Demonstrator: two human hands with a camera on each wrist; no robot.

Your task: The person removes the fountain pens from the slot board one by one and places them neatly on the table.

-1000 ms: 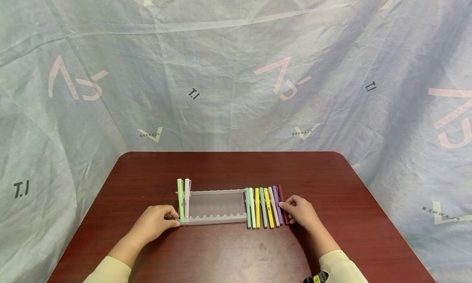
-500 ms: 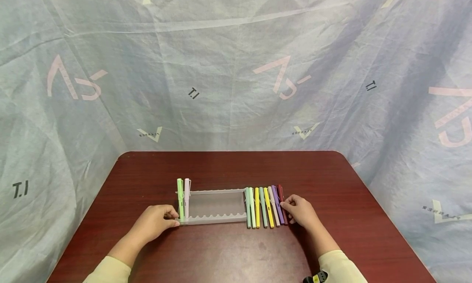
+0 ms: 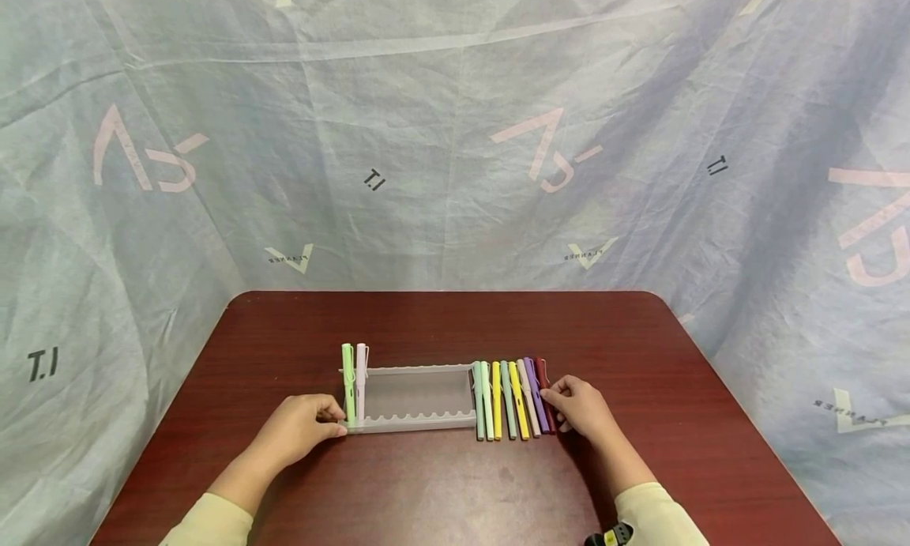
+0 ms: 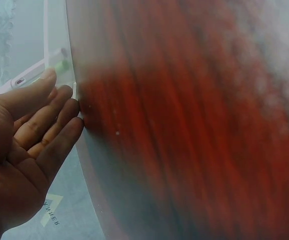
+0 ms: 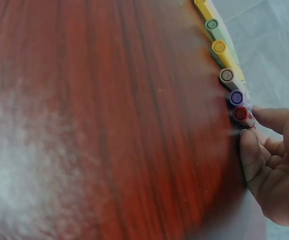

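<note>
Holding rack (image 3: 419,425) and red pen (image 5: 240,114), with the filling seemingly barely begun.
The left hand (image 3: 306,419) grips the rack's near left corner between thumb and loosely bent fingers; the right hand (image 3: 581,405), fingers curled, pinches the red pen, last in a row on the table (image 3: 455,325). Only the green pen (image 3: 347,372) and pink pen (image 3: 361,364) lie in the rack; eight pens (image 3: 508,400), red included, lie outside its right end.

The right hand's (image 3: 581,410) fingers partly cover the slim dark-red capped pen (image 3: 543,370). Past the left hand's (image 4: 27,140) fingers, the clear scalloped plastic tray (image 4: 58,30) looks hazy and is cropped above, its gripped corner partly hidden.
</note>
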